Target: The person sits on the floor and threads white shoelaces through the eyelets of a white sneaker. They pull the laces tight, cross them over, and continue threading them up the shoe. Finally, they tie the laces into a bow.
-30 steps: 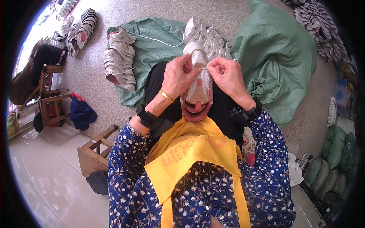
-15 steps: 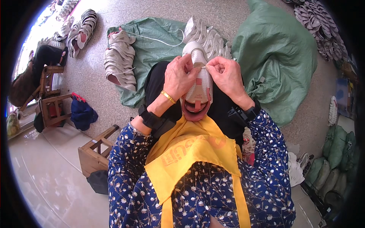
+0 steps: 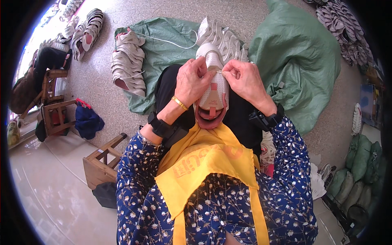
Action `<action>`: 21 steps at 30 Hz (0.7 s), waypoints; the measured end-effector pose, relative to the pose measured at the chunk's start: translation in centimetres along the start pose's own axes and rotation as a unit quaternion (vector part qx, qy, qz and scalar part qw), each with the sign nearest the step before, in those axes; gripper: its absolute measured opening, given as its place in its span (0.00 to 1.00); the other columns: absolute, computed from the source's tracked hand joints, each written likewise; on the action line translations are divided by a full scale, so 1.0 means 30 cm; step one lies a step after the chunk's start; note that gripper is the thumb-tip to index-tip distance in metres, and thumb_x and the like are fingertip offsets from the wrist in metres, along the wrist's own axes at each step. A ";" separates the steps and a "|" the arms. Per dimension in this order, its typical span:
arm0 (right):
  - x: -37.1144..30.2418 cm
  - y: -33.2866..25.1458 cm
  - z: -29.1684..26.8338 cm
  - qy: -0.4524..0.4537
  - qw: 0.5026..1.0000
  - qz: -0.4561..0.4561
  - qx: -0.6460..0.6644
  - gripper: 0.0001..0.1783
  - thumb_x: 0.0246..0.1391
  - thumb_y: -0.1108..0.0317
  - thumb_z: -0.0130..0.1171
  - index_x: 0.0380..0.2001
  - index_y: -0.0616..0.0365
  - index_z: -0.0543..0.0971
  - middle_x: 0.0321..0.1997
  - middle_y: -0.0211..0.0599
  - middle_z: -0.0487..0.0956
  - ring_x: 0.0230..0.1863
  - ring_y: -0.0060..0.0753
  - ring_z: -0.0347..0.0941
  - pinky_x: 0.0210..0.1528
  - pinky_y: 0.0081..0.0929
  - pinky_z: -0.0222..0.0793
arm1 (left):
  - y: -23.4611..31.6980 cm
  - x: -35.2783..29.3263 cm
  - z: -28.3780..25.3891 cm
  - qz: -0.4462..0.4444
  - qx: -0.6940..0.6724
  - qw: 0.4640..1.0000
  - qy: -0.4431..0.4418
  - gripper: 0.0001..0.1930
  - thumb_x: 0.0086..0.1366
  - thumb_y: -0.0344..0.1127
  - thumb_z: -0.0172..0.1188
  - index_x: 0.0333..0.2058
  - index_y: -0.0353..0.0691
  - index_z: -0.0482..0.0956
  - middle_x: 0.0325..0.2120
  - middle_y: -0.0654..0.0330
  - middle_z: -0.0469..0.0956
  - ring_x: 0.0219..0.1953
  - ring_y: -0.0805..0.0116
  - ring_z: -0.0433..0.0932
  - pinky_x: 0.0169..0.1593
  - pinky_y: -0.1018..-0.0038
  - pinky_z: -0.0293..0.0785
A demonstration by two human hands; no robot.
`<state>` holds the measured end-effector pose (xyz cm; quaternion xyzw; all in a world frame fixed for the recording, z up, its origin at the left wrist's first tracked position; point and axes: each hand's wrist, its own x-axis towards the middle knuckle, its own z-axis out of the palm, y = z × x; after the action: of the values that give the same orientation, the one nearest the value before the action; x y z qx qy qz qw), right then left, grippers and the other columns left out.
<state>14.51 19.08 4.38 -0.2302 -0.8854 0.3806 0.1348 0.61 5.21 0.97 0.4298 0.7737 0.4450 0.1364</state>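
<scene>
A white mesh shoe upper (image 3: pixel 212 97) with pink trim rests between my knees, its pink-lined collar toward me and its toe pointing away. Across the upper, near the base of the toe part, runs a short stretch of thin white shoelace (image 3: pixel 218 72). My left hand (image 3: pixel 191 83) pinches the lace at its left end, thumb against index finger. On the other side, my right hand (image 3: pixel 247 85) pinches the lace between thumb and forefinger. Fingers of both hands hide the lace's ends and the upper's side edges.
Beyond my knees lies a green woven sheet (image 3: pixel 163 53) with a left stack of shoe uppers (image 3: pixel 127 65) and another row of uppers (image 3: pixel 222 38). A bulging green sack (image 3: pixel 296 61) stands at right. Wooden stools (image 3: pixel 100 169) are on the left.
My right hand and wrist have shifted slightly to the right. Both hands keep their pinch, and the shoe upper stays in place.
</scene>
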 end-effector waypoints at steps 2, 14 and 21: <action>0.004 0.012 0.002 0.000 1.000 -0.027 -0.004 0.08 0.54 0.68 0.66 0.32 0.62 0.83 0.21 0.33 0.80 0.21 0.17 0.71 0.27 0.24 0.68 | -0.002 -0.002 -0.003 0.002 0.001 1.000 -0.002 0.16 0.56 0.37 0.71 0.26 0.35 0.71 0.21 0.57 0.71 0.22 0.63 0.71 0.29 0.67 0.70; 0.028 0.023 0.002 -0.036 0.999 0.018 0.023 0.08 0.54 0.68 0.66 0.32 0.62 0.83 0.21 0.33 0.79 0.21 0.23 0.72 0.28 0.25 0.69 | -0.013 -0.005 -0.005 0.010 -0.004 1.000 -0.004 0.16 0.56 0.36 0.71 0.27 0.35 0.72 0.21 0.58 0.72 0.22 0.65 0.72 0.29 0.69 0.71; 0.030 -0.007 -0.014 -0.019 0.997 -0.071 -0.024 0.06 0.53 0.70 0.61 0.29 0.63 0.80 0.25 0.49 0.81 0.29 0.49 0.80 0.33 0.40 0.75 | -0.006 0.015 -0.013 -0.018 -0.026 0.999 -0.031 0.16 0.53 0.37 0.73 0.25 0.36 0.72 0.19 0.57 0.74 0.22 0.61 0.75 0.29 0.65 0.72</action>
<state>13.85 19.65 4.87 -0.1622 -0.9110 0.3528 0.1388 0.02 5.31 1.13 0.4255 0.7649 0.4490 0.1797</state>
